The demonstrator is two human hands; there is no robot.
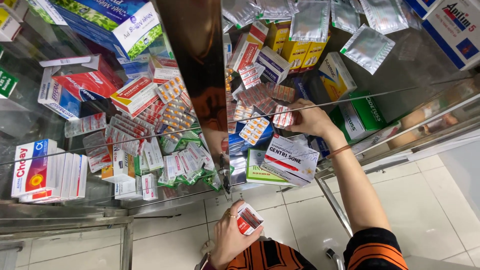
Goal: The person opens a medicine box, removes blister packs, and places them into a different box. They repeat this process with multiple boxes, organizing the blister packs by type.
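Two hands are working: the right hand (309, 118) is pinching a thin red-and-silver foil blister strip (283, 118) on the far glass shelf (380, 92). The left hand (229, 236) is gripping a small open red-and-white cardboard box (248, 219) near the body. Both seem light; the strip looks slippery and bendable, best held by its edges.

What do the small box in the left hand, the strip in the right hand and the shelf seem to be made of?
Small box in the left hand: likely thin matte cardboard, with folded flaps at its open end.
Strip in the right hand: probably a foil or plastic blister pack, shiny with pill bumps.
Shelf: apparently clear glass, transparent with a thin bright edge.
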